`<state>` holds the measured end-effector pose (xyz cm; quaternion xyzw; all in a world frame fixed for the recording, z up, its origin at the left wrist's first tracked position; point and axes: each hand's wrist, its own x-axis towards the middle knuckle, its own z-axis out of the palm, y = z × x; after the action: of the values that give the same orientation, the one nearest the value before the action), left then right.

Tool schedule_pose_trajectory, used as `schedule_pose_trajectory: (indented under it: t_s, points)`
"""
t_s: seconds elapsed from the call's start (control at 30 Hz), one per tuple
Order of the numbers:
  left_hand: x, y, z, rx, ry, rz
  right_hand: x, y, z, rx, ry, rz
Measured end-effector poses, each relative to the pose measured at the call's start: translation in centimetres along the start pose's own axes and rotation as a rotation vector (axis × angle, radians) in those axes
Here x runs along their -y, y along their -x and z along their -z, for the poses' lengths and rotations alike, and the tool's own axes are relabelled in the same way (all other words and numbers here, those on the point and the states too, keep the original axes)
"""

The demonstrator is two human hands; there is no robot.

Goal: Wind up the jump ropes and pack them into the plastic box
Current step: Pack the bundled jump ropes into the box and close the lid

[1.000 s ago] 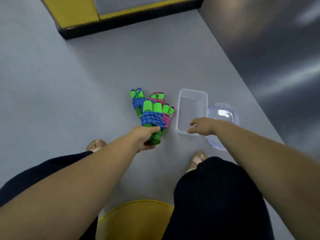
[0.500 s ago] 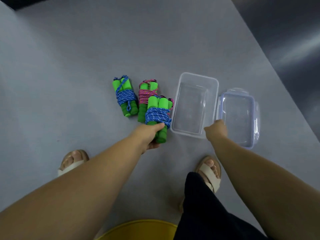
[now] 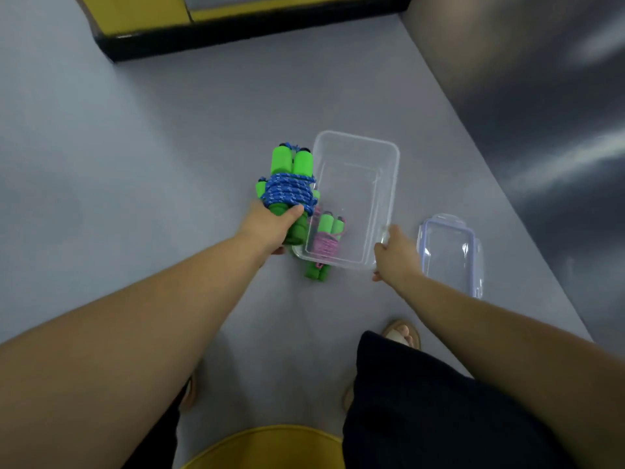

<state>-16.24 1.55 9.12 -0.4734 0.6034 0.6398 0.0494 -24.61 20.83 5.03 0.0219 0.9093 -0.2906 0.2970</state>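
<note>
Flooring, smooth and grey, fills the view, looking straight down from a person's head. A yellow block with a black base runs along the far edge, and a dark glossy wall rises on the right. One clear rectangular plastic box sits in the middle, open side up. One clear lid with bluish clips lies flat on the floor just to its right, apart from it. The right grip pinches the box's near right corner, thumb at the rim. The left grip is wrapped round one wound jump rope with green foam handles and blue cord, held against the box's left wall, outside it. A second wound jump rope, green handles with pink cord, shows through the box's near left corner, its handle ends poking past the near rim; whether it lies inside or underneath cannot be told. Another green handle peeks from behind the blue bundle. One sandalled foot stands near the lid, and a yellow rounded edge shows at the bottom.
</note>
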Motion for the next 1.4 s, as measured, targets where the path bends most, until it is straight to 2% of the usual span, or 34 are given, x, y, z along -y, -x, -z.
schedule_pose_trajectory:
  t_s: [0.13, 0.23, 0.3, 0.5, 0.63, 0.73, 0.77, 0.83, 0.87, 0.9, 1.0, 1.07, 1.13, 1.2, 1.23, 1.3, 1.4]
  points:
    - [-0.3, -0.9, 5.5, -0.126, -0.027, -0.086, 6.1, 0.2, -3.3, 0.209, 0.089, 0.09]
    - [1.0, -3.4, 8.6, -0.19, 0.032, 0.013, 9.8, -0.9, -8.6, 0.315, 0.327, 0.217]
    - [1.9, -5.5, 9.7, -0.209, 0.071, 0.098, 11.3, -1.4, -12.5, 0.368, 0.386, 0.276]
    - [6.2, -11.1, 12.3, -0.221, 0.035, 0.249, 11.7, -2.1, -21.9, 0.536, 0.184, 0.127]
    - [11.1, -12.7, 12.9, -0.26, -0.103, 0.267, 10.0, -3.8, -23.8, 0.535, 0.222, 0.112]
    - [13.4, -13.4, 13.1, -0.215, -0.2, 0.238, 9.1, -4.5, -23.8, 0.459, 0.474, 0.186]
    - [13.9, -13.5, 13.1, -0.192, -0.233, 0.225, 9.0, -4.4, -23.8, 0.368, 0.555, 0.259]
    - [14.7, -13.7, 12.9, -0.16, -0.266, 0.199, 9.4, -3.8, -24.1, 0.172, 0.553, 0.523]
    - [15.0, -13.8, 12.8, -0.147, -0.273, 0.195, 9.8, -3.7, -24.8, 0.167, 0.499, 0.624]
    - [15.2, -14.0, 12.7, -0.128, -0.285, 0.2, 10.2, -3.6, -25.6, 0.235, 0.431, 0.629]
    - [15.3, -14.1, 12.9, -0.051, -0.472, 0.198, 10.6, -4.1, -29.3, 0.496, 0.225, 0.351]
    - [15.0, -13.9, 13.5, -0.046, -0.744, 0.104, 10.1, -4.3, -31.0, 0.501, 0.139, 0.216]
    - [14.9, -13.6, 14.2, -0.168, -0.924, -0.021, 9.7, -4.5, -31.4, 0.438, 0.117, 0.192]
    - [14.9, -13.5, 15.1, -0.323, -0.91, -0.062, 9.8, -4.8, -31.4, 0.42, 0.089, 0.193]
    - [15.0, -13.7, 15.6, -0.359, -0.842, -0.014, 10.0, -4.9, -31.3, 0.438, 0.083, 0.208]
    - [15.4, -14.3, 16.1, -0.309, -0.706, 0.102, 10.4, -4.7, -31.4, 0.475, 0.117, 0.277]
    - [16.3, -14.5, 16.2, -0.216, -0.647, 0.102, 10.8, -4.5, -32.1, 0.492, 0.158, 0.347]
